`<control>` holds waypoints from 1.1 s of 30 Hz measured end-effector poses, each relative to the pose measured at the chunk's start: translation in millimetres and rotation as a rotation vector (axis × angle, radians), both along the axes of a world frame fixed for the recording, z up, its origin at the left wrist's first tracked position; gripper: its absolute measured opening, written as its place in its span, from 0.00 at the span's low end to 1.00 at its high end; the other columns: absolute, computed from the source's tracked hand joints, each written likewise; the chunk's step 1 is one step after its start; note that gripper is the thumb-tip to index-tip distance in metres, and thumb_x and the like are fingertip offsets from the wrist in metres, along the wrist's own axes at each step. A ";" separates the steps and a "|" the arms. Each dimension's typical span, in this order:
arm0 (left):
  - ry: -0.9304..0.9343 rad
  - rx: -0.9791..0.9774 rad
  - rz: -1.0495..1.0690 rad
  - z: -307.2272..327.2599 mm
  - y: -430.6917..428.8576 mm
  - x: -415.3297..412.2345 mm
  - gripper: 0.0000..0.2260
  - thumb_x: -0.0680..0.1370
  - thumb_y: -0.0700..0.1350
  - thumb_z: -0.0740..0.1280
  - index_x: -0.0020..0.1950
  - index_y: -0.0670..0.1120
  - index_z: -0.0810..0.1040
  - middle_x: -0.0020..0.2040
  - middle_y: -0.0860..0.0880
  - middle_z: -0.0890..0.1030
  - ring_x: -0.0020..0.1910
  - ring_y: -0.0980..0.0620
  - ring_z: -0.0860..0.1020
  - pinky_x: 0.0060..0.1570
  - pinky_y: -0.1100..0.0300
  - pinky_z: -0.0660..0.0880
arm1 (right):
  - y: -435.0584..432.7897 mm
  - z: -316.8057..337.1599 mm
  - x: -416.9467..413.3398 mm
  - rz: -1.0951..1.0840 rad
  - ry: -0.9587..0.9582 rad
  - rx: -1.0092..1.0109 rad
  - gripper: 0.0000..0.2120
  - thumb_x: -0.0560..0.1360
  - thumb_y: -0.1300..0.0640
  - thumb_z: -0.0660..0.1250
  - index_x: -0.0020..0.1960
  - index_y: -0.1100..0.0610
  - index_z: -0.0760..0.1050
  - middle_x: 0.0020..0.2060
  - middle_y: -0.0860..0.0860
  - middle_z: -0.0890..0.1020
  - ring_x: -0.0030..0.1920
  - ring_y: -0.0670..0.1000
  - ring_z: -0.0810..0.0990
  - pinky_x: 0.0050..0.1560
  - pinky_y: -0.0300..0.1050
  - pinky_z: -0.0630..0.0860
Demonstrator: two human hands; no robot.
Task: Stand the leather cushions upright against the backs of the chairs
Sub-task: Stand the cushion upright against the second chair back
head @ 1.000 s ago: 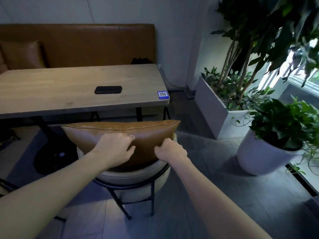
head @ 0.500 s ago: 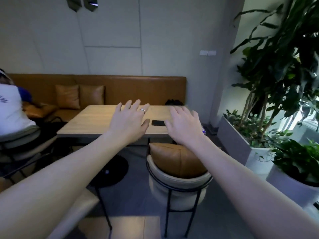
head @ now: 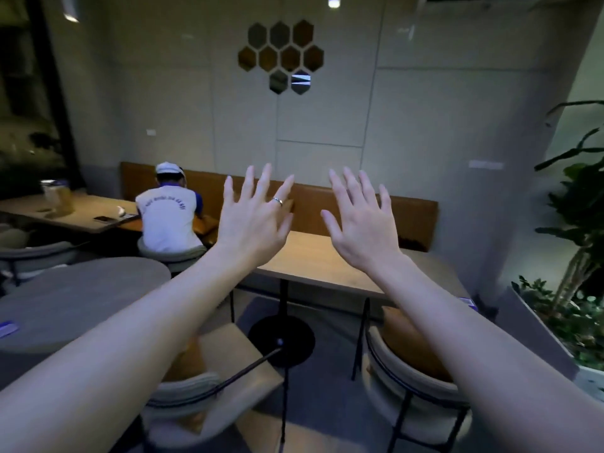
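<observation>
My left hand [head: 253,219] and my right hand [head: 362,223] are raised in front of me, fingers spread, holding nothing. Below my right forearm a tan leather cushion [head: 408,344] stands upright against the back of a cream round chair [head: 402,390]. Under my left forearm a second cream chair [head: 183,397] holds another tan cushion [head: 189,361], mostly hidden by my arm, so its pose is unclear. Both hands are well above and apart from the cushions.
A wooden table [head: 313,259] on a black pedestal base [head: 281,338] stands beyond the chairs, with a tan bench [head: 411,217] along the wall. A seated person [head: 168,217] is at the left table. A round grey table [head: 68,295] is near left; planters [head: 555,322] at right.
Both hands let go of the cushion, opened and rose to chest height. The view pulled back and tilted up, bringing a second chair, the round table and the seated person into sight.
</observation>
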State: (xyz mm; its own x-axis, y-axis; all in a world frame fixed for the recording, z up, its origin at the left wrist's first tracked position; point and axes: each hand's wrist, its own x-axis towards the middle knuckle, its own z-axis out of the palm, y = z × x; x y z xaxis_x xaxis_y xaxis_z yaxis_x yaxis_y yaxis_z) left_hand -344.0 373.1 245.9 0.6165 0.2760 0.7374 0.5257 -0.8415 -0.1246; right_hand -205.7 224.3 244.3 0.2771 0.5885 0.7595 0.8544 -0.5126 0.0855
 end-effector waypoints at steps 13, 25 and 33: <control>-0.006 -0.046 0.215 -1.9 97.7 -128.6 0.30 0.80 0.62 0.48 0.81 0.55 0.58 0.81 0.39 0.61 0.79 0.36 0.58 0.72 0.33 0.54 | 113.0 -20.0 -103.0 0.175 0.109 0.002 0.32 0.85 0.41 0.53 0.86 0.50 0.52 0.85 0.56 0.57 0.84 0.61 0.54 0.80 0.67 0.54; 0.071 -0.161 0.330 -71.6 236.6 -146.9 0.28 0.82 0.60 0.53 0.82 0.54 0.57 0.81 0.40 0.61 0.79 0.38 0.58 0.73 0.35 0.53 | 298.1 -88.4 -129.6 0.356 0.225 -0.058 0.33 0.85 0.41 0.53 0.86 0.51 0.52 0.85 0.55 0.58 0.84 0.61 0.55 0.79 0.68 0.54; 0.264 -0.283 0.371 -140.7 396.6 -119.5 0.29 0.82 0.61 0.53 0.82 0.54 0.55 0.82 0.41 0.57 0.80 0.39 0.55 0.73 0.34 0.54 | 461.6 -168.9 -103.7 0.331 0.398 -0.163 0.34 0.84 0.39 0.52 0.86 0.50 0.51 0.85 0.55 0.57 0.84 0.61 0.55 0.79 0.69 0.54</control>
State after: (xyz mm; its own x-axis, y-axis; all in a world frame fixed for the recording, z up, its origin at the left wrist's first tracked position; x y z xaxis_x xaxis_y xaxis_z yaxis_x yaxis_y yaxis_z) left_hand -463.5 769.7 105.2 0.5944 0.6759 0.4356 0.7755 -0.6251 -0.0882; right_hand -309.4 685.9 75.4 0.3044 0.7947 0.5252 0.9505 -0.2174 -0.2218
